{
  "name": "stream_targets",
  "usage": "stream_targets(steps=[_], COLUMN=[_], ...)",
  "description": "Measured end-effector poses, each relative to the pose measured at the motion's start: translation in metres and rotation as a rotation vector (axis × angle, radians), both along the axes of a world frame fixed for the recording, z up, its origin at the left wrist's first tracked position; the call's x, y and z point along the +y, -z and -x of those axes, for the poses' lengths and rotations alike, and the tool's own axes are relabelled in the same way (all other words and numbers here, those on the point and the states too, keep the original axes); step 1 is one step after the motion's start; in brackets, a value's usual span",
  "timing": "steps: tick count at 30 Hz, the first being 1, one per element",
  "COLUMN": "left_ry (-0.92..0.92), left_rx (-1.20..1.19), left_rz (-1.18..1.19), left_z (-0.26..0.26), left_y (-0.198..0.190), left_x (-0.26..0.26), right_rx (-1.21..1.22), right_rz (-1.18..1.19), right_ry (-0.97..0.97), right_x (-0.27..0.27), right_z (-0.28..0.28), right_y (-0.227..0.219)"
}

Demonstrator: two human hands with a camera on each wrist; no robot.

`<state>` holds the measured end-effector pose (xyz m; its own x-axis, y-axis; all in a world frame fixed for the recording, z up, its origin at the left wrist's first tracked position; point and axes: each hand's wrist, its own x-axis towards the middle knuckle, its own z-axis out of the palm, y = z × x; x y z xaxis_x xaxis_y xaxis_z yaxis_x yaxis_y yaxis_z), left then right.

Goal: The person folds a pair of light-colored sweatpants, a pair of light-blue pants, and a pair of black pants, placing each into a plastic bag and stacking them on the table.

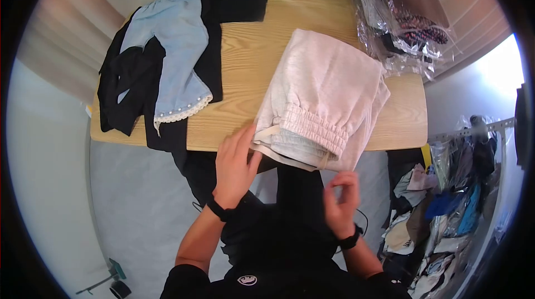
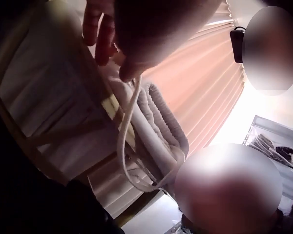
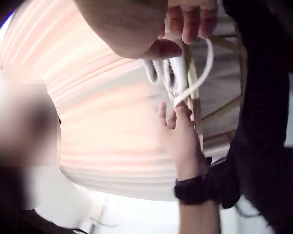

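Pale pink sweatpants [image 1: 329,76] lie folded on the table, their gathered elastic waistband [image 1: 315,129] toward the person and overhanging the near edge. A greyish inner side shows in the waist opening. My left hand [image 1: 235,162] touches the waist's left corner with mostly straight fingers, thumb apart from them. Just below the lower right corner, my right hand [image 1: 343,201] has loosely bent fingers, with fingertips right at the fabric. In the right wrist view its thumb [image 3: 165,49] stands apart from the fingers. A pale band [image 2: 122,151] curves down from the left hand in the left wrist view.
Light blue jeans [image 1: 178,32] with a lacy hem lie over black clothing [image 1: 214,59] on the wooden table's [image 1: 245,48] left. Plastic-bagged garments [image 1: 407,26] are piled at the back right. More bagged clothes [image 1: 446,204] fill a rack at the right. Curtains surround the table.
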<state>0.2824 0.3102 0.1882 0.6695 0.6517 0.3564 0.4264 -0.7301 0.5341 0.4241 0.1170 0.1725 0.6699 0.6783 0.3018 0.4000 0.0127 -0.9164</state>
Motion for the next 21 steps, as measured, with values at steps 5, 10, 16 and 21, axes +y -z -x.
stream_targets(steps=[5, 10, 16, 21], left_ry=[-0.119, -0.059, 0.267, 0.131], left_rx=[-0.178, -0.212, -0.064, -0.272], left_rz=[0.155, 0.096, 0.146, 0.255], left_z=[0.009, 0.013, 0.014, 0.008], left_y=[0.012, 0.02, 0.012, 0.004], left_x=[-0.021, -0.024, -0.036, -0.033], right_rx=[0.909, 0.98, 0.968, 0.94], right_rz=[0.018, 0.093, 0.084, 0.261], right_ry=[-0.119, -0.279, -0.294, -0.284], right_x=[0.013, 0.026, 0.027, 0.018], right_z=[0.035, 0.024, 0.017, 0.018], right_y=[0.017, 0.034, 0.032, 0.036])
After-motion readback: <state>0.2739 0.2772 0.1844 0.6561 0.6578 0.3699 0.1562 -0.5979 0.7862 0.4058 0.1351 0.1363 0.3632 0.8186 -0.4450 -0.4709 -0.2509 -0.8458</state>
